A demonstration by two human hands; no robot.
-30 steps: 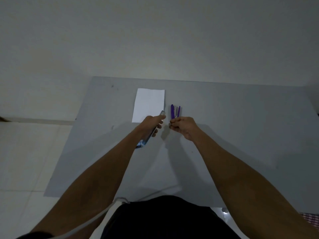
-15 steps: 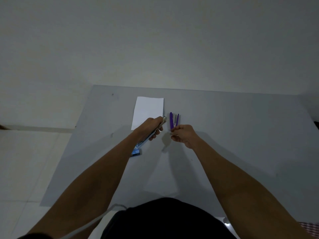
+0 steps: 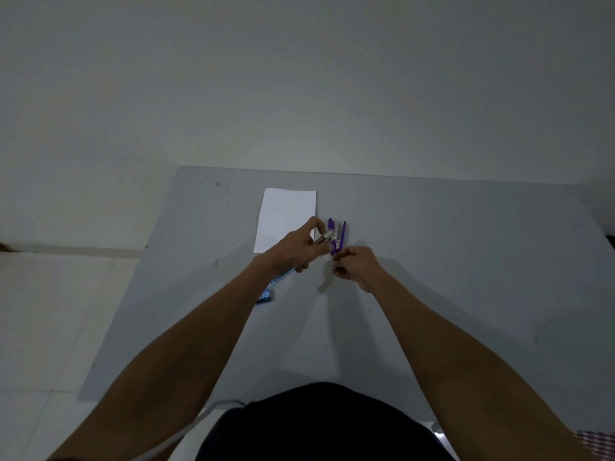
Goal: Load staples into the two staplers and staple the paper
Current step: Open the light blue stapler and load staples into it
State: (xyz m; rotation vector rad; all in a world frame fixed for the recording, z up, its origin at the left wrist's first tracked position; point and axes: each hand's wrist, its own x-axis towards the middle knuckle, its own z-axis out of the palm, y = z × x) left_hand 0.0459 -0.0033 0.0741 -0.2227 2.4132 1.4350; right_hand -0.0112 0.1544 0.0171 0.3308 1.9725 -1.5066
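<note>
Left hand (image 3: 293, 252) gripping light-blue stapler (image 3: 321, 239), metal front end pointing far-right, fingers clamped around body. Right hand (image 3: 357, 266) pinching near end of purple stapler (image 3: 337, 236), which is lying opened on grey table (image 3: 466, 261). White paper (image 3: 286, 217) lying flat just left of staplers. Blue staple box (image 3: 266, 295) sitting near-left, partly under left wrist.

I see the purple stapler (image 3: 337, 236) opened beside the white paper (image 3: 284, 217), which lies flat; a silver stapler (image 3: 324, 237) is held above.
</note>
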